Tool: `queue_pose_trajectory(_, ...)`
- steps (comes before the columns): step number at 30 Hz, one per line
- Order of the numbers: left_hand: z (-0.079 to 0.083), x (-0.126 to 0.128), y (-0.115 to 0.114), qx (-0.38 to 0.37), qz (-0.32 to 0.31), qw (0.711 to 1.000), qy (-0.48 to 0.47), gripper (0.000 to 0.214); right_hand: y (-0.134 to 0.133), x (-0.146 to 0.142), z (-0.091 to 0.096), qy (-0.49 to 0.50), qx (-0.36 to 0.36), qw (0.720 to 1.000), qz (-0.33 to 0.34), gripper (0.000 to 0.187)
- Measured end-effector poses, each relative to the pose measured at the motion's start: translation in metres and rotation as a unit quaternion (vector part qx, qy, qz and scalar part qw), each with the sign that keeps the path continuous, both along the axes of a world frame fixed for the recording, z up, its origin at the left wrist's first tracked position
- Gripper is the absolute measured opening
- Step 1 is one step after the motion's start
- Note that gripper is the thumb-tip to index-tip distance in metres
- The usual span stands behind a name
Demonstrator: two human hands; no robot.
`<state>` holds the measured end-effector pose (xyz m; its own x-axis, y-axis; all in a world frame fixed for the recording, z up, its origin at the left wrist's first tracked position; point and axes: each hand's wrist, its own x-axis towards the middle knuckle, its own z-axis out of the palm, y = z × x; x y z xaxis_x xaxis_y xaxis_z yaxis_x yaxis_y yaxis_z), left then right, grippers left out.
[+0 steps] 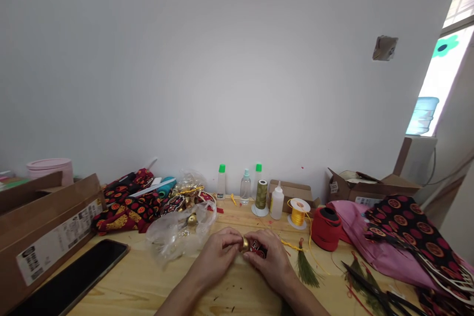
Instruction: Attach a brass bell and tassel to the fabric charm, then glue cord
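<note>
Low over the wooden table (229, 289), my two hands meet in front of me. My left hand (218, 254) has its fingers pinched together at the side of a small round gold bell (246, 243). My right hand (272, 259) is closed round a small dark red patterned fabric piece (257, 248), which sits right beside the bell. My fingers cover part of both, so how they join is hidden. Just right of my right hand lie a yellow cord (292, 245) and a green tassel (306, 269) with a red loop.
A plastic bag (166, 237) with gold bells lies left of my hands, beside patterned fabric (129, 212). A phone (85, 276) and cardboard box (55, 237) stand farther left. Glue bottle (276, 203), yellow spool (298, 215), red thread roll (326, 229) and black scissors (370, 289) are rightward.
</note>
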<state>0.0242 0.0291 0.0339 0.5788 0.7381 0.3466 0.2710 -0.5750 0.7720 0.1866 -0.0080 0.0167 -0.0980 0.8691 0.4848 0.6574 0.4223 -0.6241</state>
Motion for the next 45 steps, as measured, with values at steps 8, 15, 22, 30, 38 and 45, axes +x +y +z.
queue_pose_trajectory(8,0.001,-0.002,-0.002,-0.002,-0.011,1.0,-0.011,0.017,0.002,0.0,-0.004,0.019,0.007,1.0,-0.001,0.024)
queue_pose_trajectory(15,0.002,-0.002,0.001,-0.02,-0.021,1.0,-0.012,0.017,0.001,0.0,-0.002,0.003,0.005,1.0,0.004,0.026)
queue_pose_trajectory(22,-0.001,-0.003,0.002,-0.003,-0.008,1.0,-0.009,0.018,0.002,0.0,-0.003,0.006,-0.001,1.0,0.012,0.027)
queue_pose_trajectory(30,-0.001,-0.007,0.008,-0.085,0.019,0.987,-0.133,0.017,0.0,0.0,0.001,0.047,-0.03,0.998,-0.006,0.025)
queue_pose_trajectory(38,0.01,-0.018,0.006,-0.35,-0.09,0.845,-0.394,0.007,-0.002,-0.002,0.004,0.027,-0.024,0.999,0.014,0.022)
queue_pose_trajectory(45,0.012,-0.02,0.002,-0.403,-0.157,0.811,-0.394,0.005,-0.001,0.009,0.0,-0.029,0.015,0.997,0.072,0.034)
